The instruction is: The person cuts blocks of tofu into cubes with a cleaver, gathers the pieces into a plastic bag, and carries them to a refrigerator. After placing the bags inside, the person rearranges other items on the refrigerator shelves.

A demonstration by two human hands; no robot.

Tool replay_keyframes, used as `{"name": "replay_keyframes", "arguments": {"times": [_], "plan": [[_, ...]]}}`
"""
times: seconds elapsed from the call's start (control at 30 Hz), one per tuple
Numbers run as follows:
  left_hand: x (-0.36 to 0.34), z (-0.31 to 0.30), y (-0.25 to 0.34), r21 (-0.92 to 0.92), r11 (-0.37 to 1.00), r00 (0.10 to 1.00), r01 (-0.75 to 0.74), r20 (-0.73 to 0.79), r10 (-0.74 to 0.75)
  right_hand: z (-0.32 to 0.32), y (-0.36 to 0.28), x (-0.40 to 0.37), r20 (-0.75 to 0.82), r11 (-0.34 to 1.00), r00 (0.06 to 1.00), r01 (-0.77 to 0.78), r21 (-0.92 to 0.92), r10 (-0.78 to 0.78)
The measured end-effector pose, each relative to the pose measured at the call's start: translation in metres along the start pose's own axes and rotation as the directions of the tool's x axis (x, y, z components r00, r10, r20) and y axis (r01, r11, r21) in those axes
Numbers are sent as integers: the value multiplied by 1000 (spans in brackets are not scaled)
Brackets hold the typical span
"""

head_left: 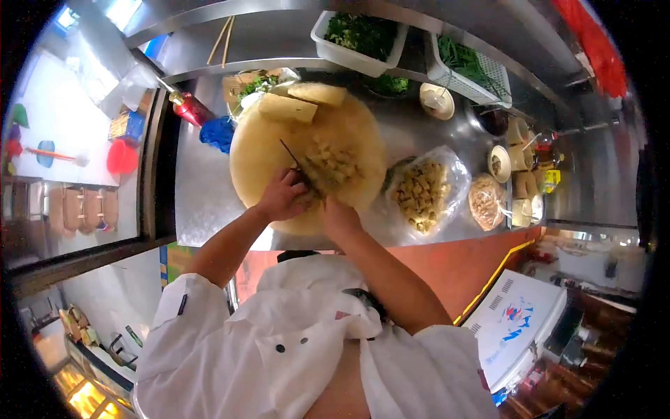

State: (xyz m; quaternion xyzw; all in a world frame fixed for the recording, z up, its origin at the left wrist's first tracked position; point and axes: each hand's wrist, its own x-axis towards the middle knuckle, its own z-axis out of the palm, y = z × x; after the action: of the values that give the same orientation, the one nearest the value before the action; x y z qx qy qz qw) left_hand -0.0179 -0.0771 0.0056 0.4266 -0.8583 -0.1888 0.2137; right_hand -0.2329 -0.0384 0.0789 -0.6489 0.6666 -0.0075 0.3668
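A round cutting board (255, 157) lies on the metal counter under both hands. My right hand (340, 218) is closed around the handle end of a kitchen knife (292, 155), whose blade shows nearly edge-on and points up and left. Left of the blade, my left hand (283, 195) rests on the board with curled fingers; what lies under the fingertips is dark and hard to make out. Chopped pale-yellow pieces (335, 162) are spread to the right of the blade. Two larger pale blocks, a nearer block (287, 108) and a farther block (317, 92), sit at the board's far edge.
Right of the board are a plastic bag of cubed pieces (422, 194) and a bag of pale bits (486, 202). A red bottle (190, 108) and blue plastic (216, 134) stand left. The shelf above holds a bin of greens (359, 36) and a basket (481, 80).
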Motion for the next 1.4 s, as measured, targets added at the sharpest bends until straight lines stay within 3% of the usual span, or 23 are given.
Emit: {"name": "replay_keyframes", "arguments": {"times": [0.17,0.27,0.37,0.43,0.57,0.77,0.87,0.97,1.07,1.33,1.4], "plan": [[-6,-3,4,10,999,998,-39,-48,40,-10,16,1,-72,999,996,43,-14,-43],[-15,-9,13,4,999,993,-42,-106,42,-7,22,-14,-259,992,959,124,9,-117],[-21,-7,12,-7,1000,990,-10,-139,9,-46,-3,-46,-53,998,997,61,-2,-61],[-24,-3,7,-79,997,988,22,-152,-34,-59,-18,-62,25,999,1000,8,-37,-7],[-21,-3,-1,-49,999,989,-6,-148,-2,-49,-25,-70,117,997,992,-33,-63,40],[-20,6,-11,-34,999,995,-20,-95,17,-37,-23,-58,107,998,993,50,-49,-45],[-18,6,-14,-56,998,995,-29,-98,24,-16,-19,-31,116,999,993,5,-45,0],[-15,3,-10,-46,999,993,-16,-114,11,21,-7,-1,12,1000,1000,-4,-26,4],[-14,2,-6,-45,999,990,-28,-139,21,45,22,8,-172,994,979,108,-18,-110],[-32,-12,19,-42,998,973,37,-227,-45,-29,-10,-50,-14,998,998,62,6,-62],[-34,-7,9,-4,999,985,37,-168,-37,-38,-19,-63,50,999,998,24,-37,-22]]}}
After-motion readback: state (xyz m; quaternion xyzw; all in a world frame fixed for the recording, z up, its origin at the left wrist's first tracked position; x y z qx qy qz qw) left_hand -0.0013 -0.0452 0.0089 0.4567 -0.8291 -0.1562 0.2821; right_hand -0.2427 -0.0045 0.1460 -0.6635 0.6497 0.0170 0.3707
